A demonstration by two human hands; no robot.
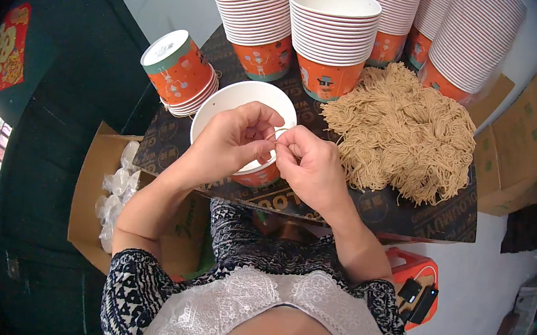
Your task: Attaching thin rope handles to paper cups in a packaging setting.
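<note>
In front of me an orange paper bucket (233, 98) with a white inside stands at the table's near edge. Over its mouth my left hand (235, 138) and my right hand (310, 165) meet, both with fingers pinched. A thin tan string (278, 132) loops between the fingertips; its ends are hidden by the fingers. A small dark hole shows in the bucket's far-left wall. Just right of my right hand lies a big heap of tan strings (409, 136). To the left, several nested buckets (183, 73) stand upside down.
Tall stacks of nested paper buckets (331, 37) line the back of the dark printed table (233, 193). A cardboard box (103, 156) with clear plastic pieces sits on the left, below table height. At the right are opened cartons (523, 142) and a red stool (412, 267) bearing small black devices.
</note>
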